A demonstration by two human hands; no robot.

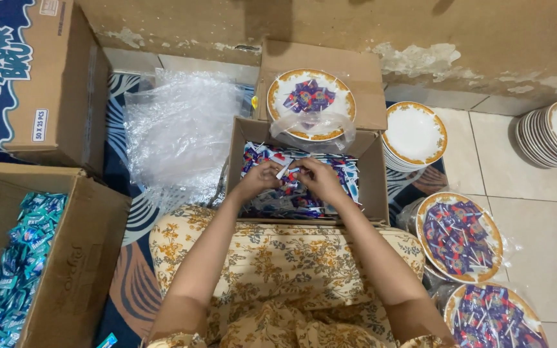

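My left hand (260,177) and right hand (314,177) pinch light, crinkly, slippery sachets (286,173) over the box (372,187) before my lap, best nipped by their flat sealed edges, I judge.

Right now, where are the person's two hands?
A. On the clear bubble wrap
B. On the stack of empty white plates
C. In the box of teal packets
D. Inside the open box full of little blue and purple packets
D: the left hand and right hand meet over the little packets inside the open cardboard box in front of the person's lap, fingers pinching some of them.
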